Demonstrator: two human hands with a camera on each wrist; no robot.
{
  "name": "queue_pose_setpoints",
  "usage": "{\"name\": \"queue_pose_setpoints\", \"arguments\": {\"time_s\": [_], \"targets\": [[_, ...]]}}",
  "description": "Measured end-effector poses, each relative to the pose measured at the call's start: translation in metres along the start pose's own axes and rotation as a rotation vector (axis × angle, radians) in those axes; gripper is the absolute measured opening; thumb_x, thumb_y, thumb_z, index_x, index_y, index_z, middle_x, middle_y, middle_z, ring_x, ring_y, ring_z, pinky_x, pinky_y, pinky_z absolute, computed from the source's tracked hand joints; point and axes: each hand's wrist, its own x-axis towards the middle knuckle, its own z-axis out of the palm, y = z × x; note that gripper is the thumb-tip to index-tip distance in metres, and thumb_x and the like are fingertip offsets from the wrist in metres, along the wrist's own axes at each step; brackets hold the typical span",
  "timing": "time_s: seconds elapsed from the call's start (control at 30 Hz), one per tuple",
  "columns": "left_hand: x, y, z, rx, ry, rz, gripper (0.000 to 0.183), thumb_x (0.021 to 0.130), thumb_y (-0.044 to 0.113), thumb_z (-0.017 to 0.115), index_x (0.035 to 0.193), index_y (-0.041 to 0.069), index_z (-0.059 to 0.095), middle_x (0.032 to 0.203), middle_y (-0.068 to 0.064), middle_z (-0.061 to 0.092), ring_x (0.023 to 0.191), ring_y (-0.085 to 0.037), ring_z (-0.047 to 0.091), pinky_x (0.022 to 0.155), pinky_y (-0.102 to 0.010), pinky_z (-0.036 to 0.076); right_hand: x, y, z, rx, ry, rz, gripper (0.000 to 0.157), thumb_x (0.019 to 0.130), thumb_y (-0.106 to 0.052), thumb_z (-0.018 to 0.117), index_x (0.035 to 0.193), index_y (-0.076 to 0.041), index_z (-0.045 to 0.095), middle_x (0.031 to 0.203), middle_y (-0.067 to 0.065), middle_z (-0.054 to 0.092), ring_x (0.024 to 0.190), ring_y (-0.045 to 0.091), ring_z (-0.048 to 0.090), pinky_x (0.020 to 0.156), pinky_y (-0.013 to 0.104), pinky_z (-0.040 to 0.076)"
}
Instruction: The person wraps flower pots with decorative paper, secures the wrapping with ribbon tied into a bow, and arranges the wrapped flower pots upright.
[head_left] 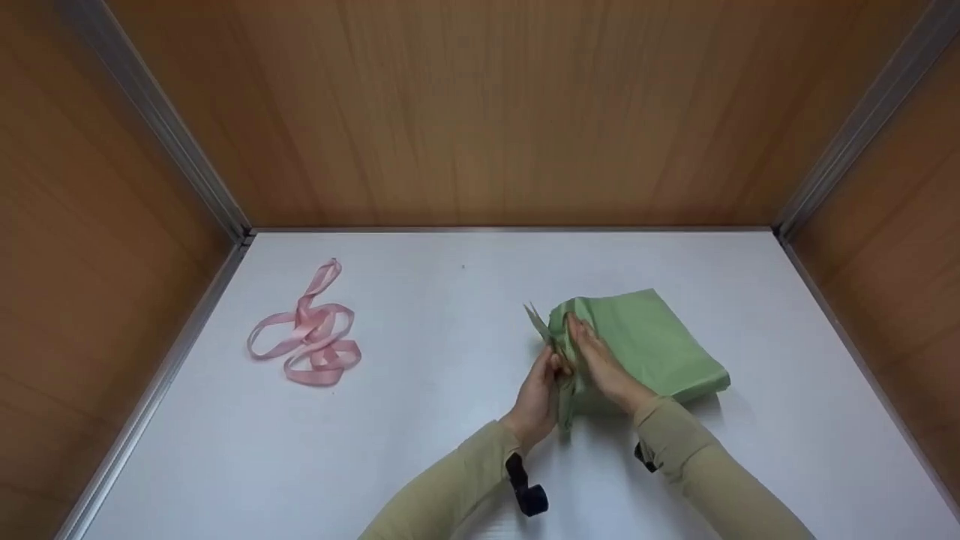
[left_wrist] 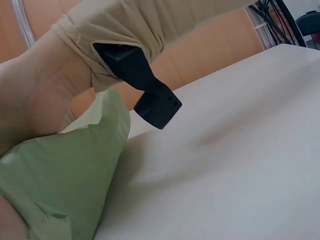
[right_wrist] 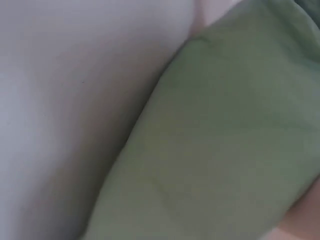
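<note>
package (head_left: 656, 341): plain green | ribbon (head_left: 306, 321): pink | tabletop (head_left: 420, 300): white | back wall (head_left: 480, 112): brown wood-grain | sleeves (head_left: 454, 476): khaki | wrist mount (head_left: 532, 500): black

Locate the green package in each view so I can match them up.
Head: green package, right of centre, about mid-height.
Left wrist: part of the package, at lower left.
Right wrist: part of the package, large and blurred, from bottom centre to upper right.
Shared landmark: white table, beside it in all three.

Long khaki sleeves (head_left: 442, 484) were worn above bare hands (head_left: 534, 401); an angular black bracket (left_wrist: 159, 106) was mounted by the left sleeve, a black piece (head_left: 644, 457) by the right.
</note>
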Motion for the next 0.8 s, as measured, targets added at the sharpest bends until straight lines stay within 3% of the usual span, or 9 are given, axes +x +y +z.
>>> {"name": "queue_pose_setpoints", "arguments": {"time_s": [0.03, 0.13, 0.2, 0.27, 0.37, 0.5, 0.63, 0.8], "targets": [[0.000, -0.001, 0.000, 0.022, -0.003, 0.011, 0.048, 0.104, 0.039, 0.017, 0.133, 0.009, 0.039, 0.140, -0.004, 0.034, 0.139, -0.018, 0.021, 0.116, -0.036, 0.013, 0.000, -0.001, -0.002, 0.049, -0.017, 0.028, 0.060, 0.103, -0.044, 0.009, 0.152, -0.009, 0.006, 0.159, 0.016, -0.004, 0.145, 0.034, -0.011, 0.112, 0.059, -0.008], [0.000, -0.004, 0.001, 0.143, 0.004, 0.058, 0.046, 0.105, 0.034, 0.016, 0.142, 0.011, 0.029, 0.149, -0.006, 0.025, 0.141, -0.021, 0.017, 0.115, -0.039, 0.014, -0.002, 0.000, -0.006, 0.139, -0.058, 0.094, 0.061, 0.101, -0.046, 0.003, 0.152, -0.014, 0.002, 0.158, 0.015, -0.013, 0.143, 0.034, -0.019, 0.110, 0.061, -0.010], [0.001, -0.006, 0.000, 0.229, 0.034, 0.096, 0.039, 0.105, 0.030, 0.019, 0.137, 0.011, 0.031, 0.152, -0.008, 0.022, 0.142, -0.024, 0.016, 0.115, -0.040, 0.016, -0.003, 0.001, -0.008, 0.178, -0.074, 0.112, 0.061, 0.101, -0.047, 0.001, 0.153, -0.014, -0.001, 0.157, 0.014, -0.016, 0.142, 0.033, -0.022, 0.110, 0.061, -0.010], [0.004, -0.006, -0.001, 0.293, 0.090, 0.112, 0.033, 0.105, 0.029, 0.022, 0.132, 0.013, 0.032, 0.148, -0.009, 0.027, 0.140, -0.025, 0.021, 0.113, -0.043, 0.020, -0.003, 0.002, -0.008, 0.193, -0.072, 0.114, 0.063, 0.100, -0.049, 0.002, 0.153, -0.014, -0.001, 0.157, 0.014, -0.016, 0.142, 0.032, -0.021, 0.111, 0.061, -0.009], [0.010, -0.007, -0.001, 0.374, 0.154, 0.132, 0.047, 0.105, 0.031, 0.023, 0.149, 0.016, 0.019, 0.156, -0.009, 0.017, 0.145, -0.029, 0.012, 0.115, -0.050, 0.016, -0.003, 0.002, -0.006, 0.203, -0.072, 0.100, 0.067, 0.099, -0.054, 0.004, 0.153, -0.014, 0.000, 0.158, 0.014, -0.015, 0.143, 0.032, -0.019, 0.112, 0.059, -0.008], [0.016, -0.011, 0.003, 0.481, 0.175, 0.192, 0.051, 0.105, 0.029, 0.023, 0.153, 0.015, 0.014, 0.158, -0.006, 0.013, 0.146, -0.027, 0.007, 0.116, -0.049, 0.011, -0.003, 0.002, -0.002, 0.224, -0.072, 0.076, 0.069, 0.098, -0.055, 0.006, 0.152, -0.013, 0.000, 0.158, 0.015, -0.011, 0.144, 0.033, -0.015, 0.114, 0.058, -0.005], [0.020, -0.016, 0.008, 0.590, 0.173, 0.303, 0.052, 0.105, 0.023, 0.025, 0.151, 0.006, 0.012, 0.159, -0.009, 0.011, 0.146, -0.027, 0.005, 0.117, -0.048, 0.008, -0.003, 0.004, -0.005, 0.288, -0.081, 0.064, 0.074, 0.095, -0.060, 0.000, 0.152, -0.013, -0.001, 0.159, 0.011, -0.010, 0.144, 0.030, -0.015, 0.114, 0.056, -0.007], [0.022, -0.018, 0.010, 0.949, 0.188, 0.492, 0.049, 0.104, 0.018, 0.029, 0.146, -0.006, 0.023, 0.155, -0.018, 0.021, 0.144, -0.038, 0.013, 0.115, -0.054, 0.012, -0.001, 0.009, -0.013, 0.442, -0.102, 0.015, 0.078, 0.092, -0.062, -0.009, 0.152, -0.011, -0.005, 0.159, 0.005, -0.011, 0.145, 0.023, -0.017, 0.114, 0.049, -0.012]]}}
